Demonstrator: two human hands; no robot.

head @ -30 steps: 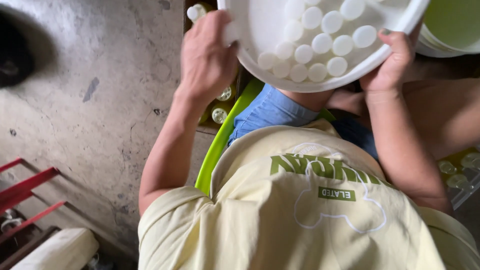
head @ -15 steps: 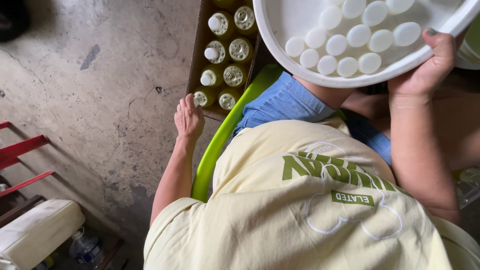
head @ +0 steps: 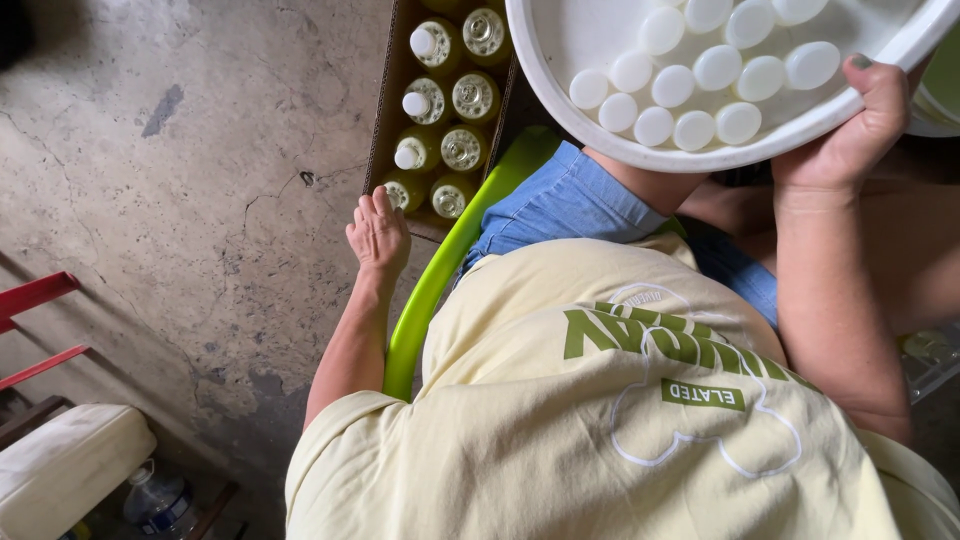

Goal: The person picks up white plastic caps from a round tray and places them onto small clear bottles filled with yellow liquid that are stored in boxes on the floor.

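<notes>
Cracked grey concrete floor (head: 200,150) fills the left of the view, seen from above over the person's shoulders.

A cardboard box (head: 384,110) stands on that floor beside a green chair (head: 440,290), packed with upright yellow-green bottles (head: 440,100) in two rows. Those in the left row wear white caps; those in the right row show open or clear tops. The left hand (head: 378,232) reaches down to the near end of the box, fingers (head: 383,203) loosely curled and touching the nearest bottle at the box's corner. Whether it truly grips that bottle cannot be told; nothing is seen lifted in it.

Up at the top right, the right hand (head: 845,140) grasps the rim of a white basin (head: 560,70), thumb hooked over the edge and the rest of the hand beneath. The basin is tilted toward the person, and a cluster of white caps (head: 690,90) lies gathered against its lower wall. It is held above the lap, over blue shorts (head: 565,205).

A pale yellow shirt (head: 600,430) takes up the lower middle of the view. Further out, at the lower left, sit a white canister (head: 65,465), a clear water bottle (head: 160,500) just beside it, and red metal bars (head: 40,330) above them. A second pale basin (head: 935,105) shows at the right edge, behind the first.
</notes>
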